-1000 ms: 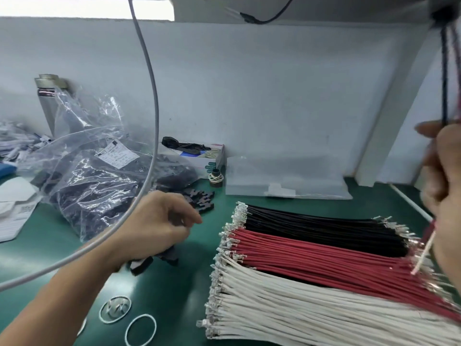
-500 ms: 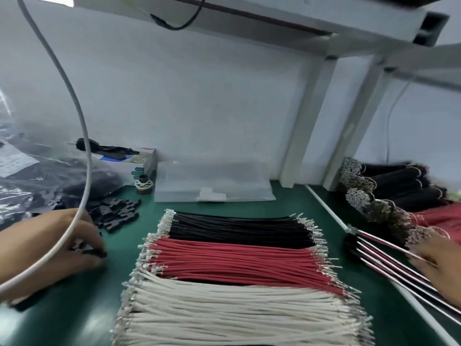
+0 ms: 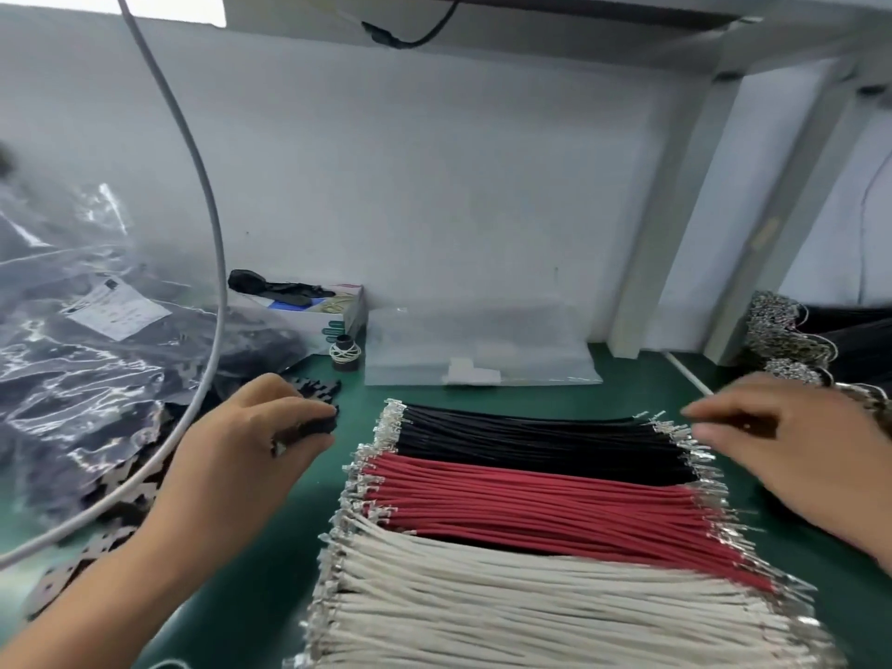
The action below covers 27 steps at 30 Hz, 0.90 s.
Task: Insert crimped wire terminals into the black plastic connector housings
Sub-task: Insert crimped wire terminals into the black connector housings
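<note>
Three flat rows of crimped wires lie on the green mat: black wires (image 3: 531,441) at the back, red wires (image 3: 531,511) in the middle, white wires (image 3: 531,605) nearest me. Metal terminals stick out at both ends. My left hand (image 3: 241,451) pinches a black connector housing (image 3: 313,425) between thumb and fingers, just left of the black wires. Behind it lies a small pile of loose black housings (image 3: 321,386). My right hand (image 3: 791,451) hovers over the right-end terminals of the black wires, fingers stretched out, holding nothing.
A big clear bag of black housings (image 3: 96,379) fills the left side. A grey cable (image 3: 212,234) hangs across it. A small box (image 3: 345,313), a spool (image 3: 345,353) and a flat plastic bag (image 3: 482,350) line the back wall. More wire bundles (image 3: 796,340) lie at right.
My right hand left the wires at the far right and came over the black wires' right ends. My left hand now holds a housing up near the wire rows. The view swung back left.
</note>
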Each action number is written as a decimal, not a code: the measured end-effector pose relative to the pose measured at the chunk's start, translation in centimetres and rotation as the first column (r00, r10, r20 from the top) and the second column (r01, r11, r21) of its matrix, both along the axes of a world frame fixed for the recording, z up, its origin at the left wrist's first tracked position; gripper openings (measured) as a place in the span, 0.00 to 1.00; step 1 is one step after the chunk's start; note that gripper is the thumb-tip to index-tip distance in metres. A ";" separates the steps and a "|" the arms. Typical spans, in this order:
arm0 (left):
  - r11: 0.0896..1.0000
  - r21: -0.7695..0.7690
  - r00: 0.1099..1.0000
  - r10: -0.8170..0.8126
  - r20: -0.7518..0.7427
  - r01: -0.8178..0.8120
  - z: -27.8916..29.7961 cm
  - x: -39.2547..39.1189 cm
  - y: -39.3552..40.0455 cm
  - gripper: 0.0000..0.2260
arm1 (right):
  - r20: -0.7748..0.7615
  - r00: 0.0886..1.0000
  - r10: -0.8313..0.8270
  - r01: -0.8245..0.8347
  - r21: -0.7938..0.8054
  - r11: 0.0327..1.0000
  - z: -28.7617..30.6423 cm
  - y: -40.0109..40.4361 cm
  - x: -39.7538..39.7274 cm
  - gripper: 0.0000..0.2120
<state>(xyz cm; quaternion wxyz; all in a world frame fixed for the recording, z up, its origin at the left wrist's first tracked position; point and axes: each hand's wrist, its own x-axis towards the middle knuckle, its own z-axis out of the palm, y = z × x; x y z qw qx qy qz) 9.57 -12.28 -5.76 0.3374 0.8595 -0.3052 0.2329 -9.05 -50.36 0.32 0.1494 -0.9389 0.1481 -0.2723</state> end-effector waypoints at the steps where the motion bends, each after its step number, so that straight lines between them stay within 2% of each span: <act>1: 1.000 -0.019 1.000 -0.012 0.003 0.012 -0.3 0.0 -0.1 0.12 | -0.029 0.996 0.080 -0.080 0.018 0.997 0.2 2.0 2.4 0.02; 5: 0.997 -0.060 0.999 -0.050 0.009 0.050 -1.0 0.0 -0.5 0.11 | -0.126 0.957 0.262 -0.241 0.157 0.958 -1.8 8.4 10.7 0.06; 8: 0.997 -0.065 0.999 -0.045 -0.002 0.045 -1.2 -0.2 -0.5 0.10 | -0.291 0.913 0.287 -0.244 0.175 0.954 -3.2 10.6 14.3 0.14; 10: 0.998 -0.055 0.999 -0.043 -0.006 0.043 -1.2 -0.3 -0.6 0.10 | -0.344 0.896 0.279 -0.233 0.171 0.957 -3.9 10.7 15.3 0.11; 12: 0.998 -0.045 0.999 -0.041 -0.009 0.041 -1.2 -0.3 -0.8 0.10 | -0.335 0.905 0.263 -0.207 0.193 0.959 -4.0 10.5 15.6 0.03; 15: 0.999 -0.047 0.999 -0.024 -0.031 0.023 -1.2 -0.3 -1.0 0.11 | -0.311 0.922 0.230 -0.193 0.144 0.971 -3.9 10.2 15.8 0.07; 18: 0.998 -0.056 0.999 -0.019 -0.051 0.016 -1.1 -0.5 -1.0 0.11 | -0.310 0.923 0.227 -0.207 0.097 0.973 -4.2 10.4 15.7 0.02; 21: 0.998 -0.063 0.998 -0.016 -0.066 0.012 -1.0 -0.9 -1.1 0.10 | -0.343 0.908 0.242 -0.213 0.121 0.970 -4.4 10.6 15.8 0.07; 23: 0.998 -0.067 0.997 -0.014 -0.074 0.009 -0.9 -1.0 -1.1 0.09 | -0.346 0.909 0.234 -0.207 0.113 0.972 -4.1 10.8 16.0 0.03; 27: 0.998 -0.058 0.997 -0.001 -0.072 -0.003 -0.7 -1.1 -1.2 0.09 | -0.343 0.914 0.216 -0.211 0.051 0.976 -3.9 10.8 16.1 0.06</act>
